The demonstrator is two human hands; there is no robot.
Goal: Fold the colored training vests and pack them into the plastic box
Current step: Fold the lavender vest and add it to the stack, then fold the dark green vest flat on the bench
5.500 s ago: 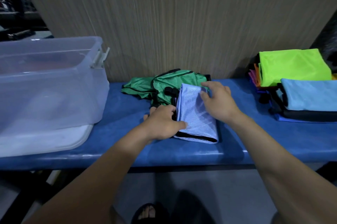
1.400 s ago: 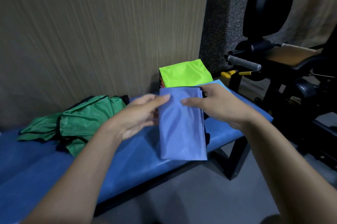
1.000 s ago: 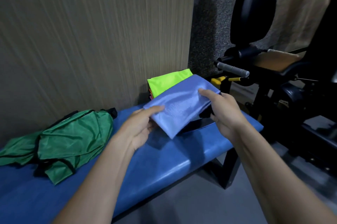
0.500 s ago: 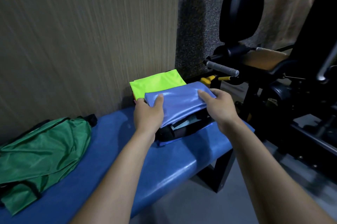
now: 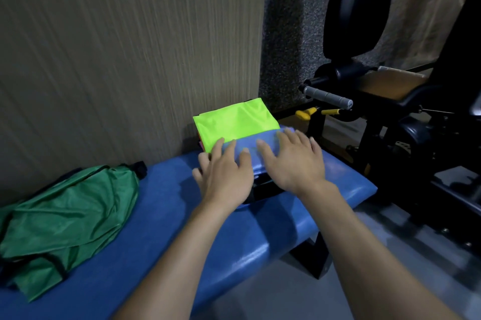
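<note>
1. Now the left hand (image 5: pixel 226 181) and right hand (image 5: pixel 294 163), at centre frame, lie flat with fingers spread, pressing the folded blue vest (image 5: pixel 250 149); half a second ago they pinched its ends above the pile.
2. That suggests this vest is stacked rather than boxed; packing remains.
3. It looks smooth and slightly glossy, resting on a dark-edged pile on the table (image 5: pixel 260 236).
4. Behind sits a neon vest (image 5: pixel 234 122); a crumpled green vest (image 5: pixel 65 220) waits lower left.

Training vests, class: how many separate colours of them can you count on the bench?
3 clearly: a green vest loose at the left, a neon yellow vest by the wall, and a blue vest under both hands. Others may be hidden in the stacks beneath.
</note>
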